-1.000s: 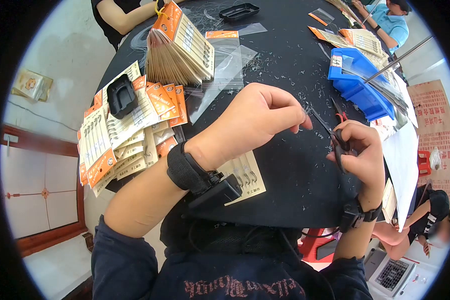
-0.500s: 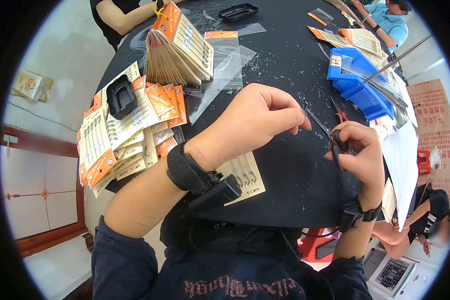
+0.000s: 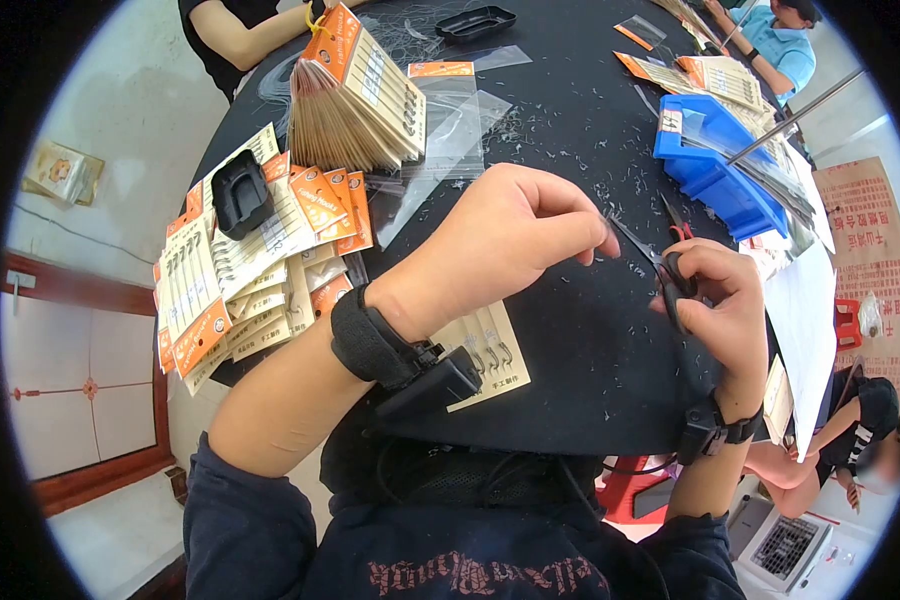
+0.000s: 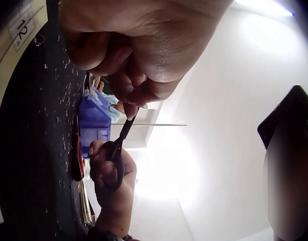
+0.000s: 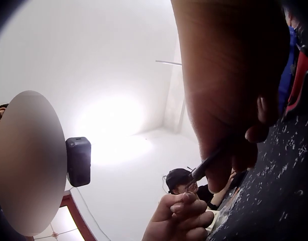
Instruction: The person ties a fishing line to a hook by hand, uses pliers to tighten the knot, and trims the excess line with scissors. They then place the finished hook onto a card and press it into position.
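Observation:
In the head view my left hand (image 3: 530, 230) is raised over the black table, its thumb and fingertips pinched together. A small thin item, mostly hidden, is between them; I cannot tell its kind. My right hand (image 3: 725, 290) grips a pair of black-handled scissors (image 3: 675, 283), fingers in the loops. The blades point toward the left fingertips, and in the left wrist view the scissors (image 4: 121, 140) reach right up to them. Below the left wrist lies a cream card (image 3: 500, 350) with several fishing hooks on it, partly hidden by the arm and wrist camera.
At left are piled hook cards (image 3: 195, 290) with a black tray (image 3: 241, 193) on top. A thick fanned bundle of cards (image 3: 355, 100) stands behind. Red-handled scissors (image 3: 680, 230) lie near a blue bin (image 3: 715, 170). Clippings dot the tabletop; other people sit around.
Both hands stay almost in place. The scissors' handles have shifted slightly in the right hand, the lower loop moving up closer to the other.

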A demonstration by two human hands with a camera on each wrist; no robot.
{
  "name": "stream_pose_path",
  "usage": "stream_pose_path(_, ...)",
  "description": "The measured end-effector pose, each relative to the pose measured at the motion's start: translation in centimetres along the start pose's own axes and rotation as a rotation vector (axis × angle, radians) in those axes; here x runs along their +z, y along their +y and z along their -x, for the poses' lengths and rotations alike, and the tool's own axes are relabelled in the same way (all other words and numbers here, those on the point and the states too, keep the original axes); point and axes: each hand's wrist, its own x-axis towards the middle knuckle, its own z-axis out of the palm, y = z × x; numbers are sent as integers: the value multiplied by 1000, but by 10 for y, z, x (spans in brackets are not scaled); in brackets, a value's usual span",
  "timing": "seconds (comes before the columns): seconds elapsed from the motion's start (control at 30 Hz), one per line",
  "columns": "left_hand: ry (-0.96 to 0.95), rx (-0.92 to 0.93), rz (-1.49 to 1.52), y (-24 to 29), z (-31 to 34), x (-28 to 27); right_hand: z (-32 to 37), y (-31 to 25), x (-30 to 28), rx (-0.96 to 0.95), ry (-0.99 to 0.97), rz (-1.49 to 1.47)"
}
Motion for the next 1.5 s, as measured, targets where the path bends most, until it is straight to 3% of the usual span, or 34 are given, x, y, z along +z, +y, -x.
stream_pose_path(0.23,4,-9,-3,1,0,-1,-1,6,0,-82,29,84)
stream_pose_path(0.43,38,-38,-49,3,0,-2,-1,13,10,72,-59,-171)
stream_pose_path(0.53,43,-80,-96,5,2,-2,2,-9,10,44,96,-365)
stream_pose_path(0.57,44,-49,-88,0,0,-1,2,0,2,13,46,-261)
stream_pose_path(0.67,38,-3,-93,-1,0,0,6,6,11,-9,169,-328)
stream_pose_path(0.8,62,26,-149,-3,0,1,0,-4,0,-63,70,-21)
stream_pose_path(1.03,79,132,-251,0,4,5,1,0,-3,33,-21,69)
stream_pose_path(1.5,83,226,-312,0,4,4,1,4,-2,47,-21,68)
